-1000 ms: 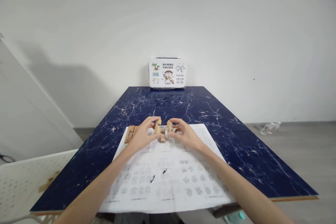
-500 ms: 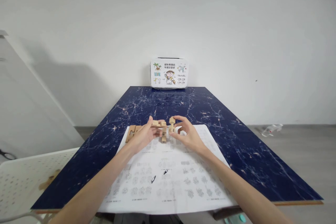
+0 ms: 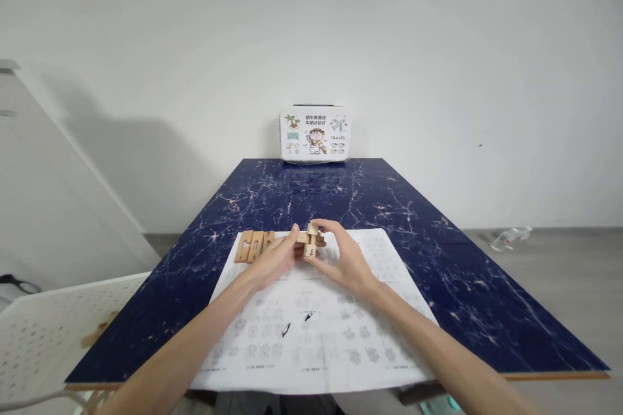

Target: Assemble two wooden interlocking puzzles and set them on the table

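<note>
Both my hands meet over the far end of a white printed sheet (image 3: 311,331) on a dark blue marbled table (image 3: 413,253). My left hand (image 3: 273,260) and my right hand (image 3: 341,260) are closed round a small cluster of interlocked wooden puzzle pieces (image 3: 310,241), held just above the paper. One piece facing me bears a dark mark like a number. Three more notched wooden pieces (image 3: 254,245) lie side by side on the table just left of my left hand.
A white box with cartoon travel pictures (image 3: 314,133) stands against the wall at the table's far edge. A white perforated table (image 3: 34,337) with a wooden piece (image 3: 95,339) is at the lower left. A clear plastic bottle (image 3: 509,237) lies on the grey floor at right.
My hands have drawn closer together and pressed the wooden pieces into a tighter cluster. The loose pieces to the left show more fully now.
</note>
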`<act>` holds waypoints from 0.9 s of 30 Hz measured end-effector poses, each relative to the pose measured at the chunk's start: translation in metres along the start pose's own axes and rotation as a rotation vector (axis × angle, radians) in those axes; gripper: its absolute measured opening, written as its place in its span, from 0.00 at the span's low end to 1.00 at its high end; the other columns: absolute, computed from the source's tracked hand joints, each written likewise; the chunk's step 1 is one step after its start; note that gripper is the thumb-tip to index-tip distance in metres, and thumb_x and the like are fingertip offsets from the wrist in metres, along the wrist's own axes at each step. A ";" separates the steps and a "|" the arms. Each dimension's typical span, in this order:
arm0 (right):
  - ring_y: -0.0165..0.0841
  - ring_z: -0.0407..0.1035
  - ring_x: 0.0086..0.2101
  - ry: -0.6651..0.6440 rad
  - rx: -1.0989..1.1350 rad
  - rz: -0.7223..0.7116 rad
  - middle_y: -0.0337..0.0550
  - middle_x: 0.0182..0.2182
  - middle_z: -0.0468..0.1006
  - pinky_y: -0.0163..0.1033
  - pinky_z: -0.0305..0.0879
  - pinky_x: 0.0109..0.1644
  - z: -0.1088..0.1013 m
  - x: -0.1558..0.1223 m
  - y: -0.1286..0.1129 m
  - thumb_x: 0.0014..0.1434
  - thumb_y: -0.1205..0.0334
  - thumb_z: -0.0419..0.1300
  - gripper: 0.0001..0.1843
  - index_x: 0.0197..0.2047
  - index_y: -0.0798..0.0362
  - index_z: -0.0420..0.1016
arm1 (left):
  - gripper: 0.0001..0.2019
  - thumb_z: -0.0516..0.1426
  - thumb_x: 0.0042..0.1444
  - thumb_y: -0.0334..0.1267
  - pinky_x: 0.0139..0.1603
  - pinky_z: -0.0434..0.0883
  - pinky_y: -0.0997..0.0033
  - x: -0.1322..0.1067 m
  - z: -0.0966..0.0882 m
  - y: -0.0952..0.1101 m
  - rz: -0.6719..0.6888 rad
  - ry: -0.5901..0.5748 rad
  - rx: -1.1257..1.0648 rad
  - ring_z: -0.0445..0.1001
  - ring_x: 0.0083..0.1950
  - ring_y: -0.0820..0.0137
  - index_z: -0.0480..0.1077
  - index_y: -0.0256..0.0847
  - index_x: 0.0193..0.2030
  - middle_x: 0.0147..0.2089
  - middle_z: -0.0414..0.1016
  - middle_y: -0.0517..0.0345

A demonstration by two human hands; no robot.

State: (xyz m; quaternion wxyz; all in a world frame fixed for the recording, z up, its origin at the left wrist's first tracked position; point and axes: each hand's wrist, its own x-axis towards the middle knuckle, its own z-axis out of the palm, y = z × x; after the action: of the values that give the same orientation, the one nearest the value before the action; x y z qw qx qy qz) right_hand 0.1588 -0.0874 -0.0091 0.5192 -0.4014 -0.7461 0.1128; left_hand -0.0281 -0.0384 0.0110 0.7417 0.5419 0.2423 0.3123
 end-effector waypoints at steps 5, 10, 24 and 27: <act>0.45 0.70 0.58 -0.021 -0.022 0.006 0.50 0.60 0.73 0.54 0.69 0.63 0.000 -0.001 0.000 0.62 0.60 0.66 0.31 0.65 0.45 0.61 | 0.28 0.54 0.66 0.61 0.59 0.69 0.57 -0.001 0.002 -0.001 0.017 -0.008 0.056 0.78 0.55 0.56 0.79 0.36 0.51 0.49 0.82 0.41; 0.46 0.69 0.58 -0.022 -0.064 -0.026 0.51 0.59 0.73 0.56 0.70 0.61 0.001 0.000 -0.002 0.61 0.62 0.65 0.31 0.65 0.45 0.62 | 0.27 0.55 0.66 0.60 0.58 0.71 0.57 -0.002 0.004 -0.004 0.063 0.016 0.125 0.78 0.52 0.57 0.80 0.36 0.50 0.46 0.83 0.44; 0.42 0.71 0.53 -0.056 -0.003 -0.030 0.49 0.57 0.74 0.50 0.75 0.56 0.007 -0.005 0.003 0.59 0.66 0.66 0.34 0.66 0.43 0.63 | 0.28 0.57 0.63 0.63 0.57 0.71 0.58 -0.003 0.005 -0.013 -0.033 0.011 0.116 0.78 0.47 0.59 0.79 0.36 0.45 0.42 0.82 0.47; 0.43 0.69 0.55 -0.040 -0.068 -0.115 0.49 0.56 0.75 0.52 0.72 0.58 0.006 -0.004 0.004 0.58 0.67 0.67 0.36 0.67 0.44 0.62 | 0.25 0.59 0.61 0.62 0.54 0.71 0.60 -0.004 0.007 -0.011 -0.027 0.030 0.202 0.77 0.45 0.61 0.77 0.38 0.40 0.39 0.80 0.51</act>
State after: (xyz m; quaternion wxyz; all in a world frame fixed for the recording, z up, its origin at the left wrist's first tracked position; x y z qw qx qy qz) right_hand 0.1562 -0.0863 -0.0163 0.4959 -0.3729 -0.7815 0.0656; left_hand -0.0239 -0.0483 0.0021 0.6837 0.6058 0.2912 0.2843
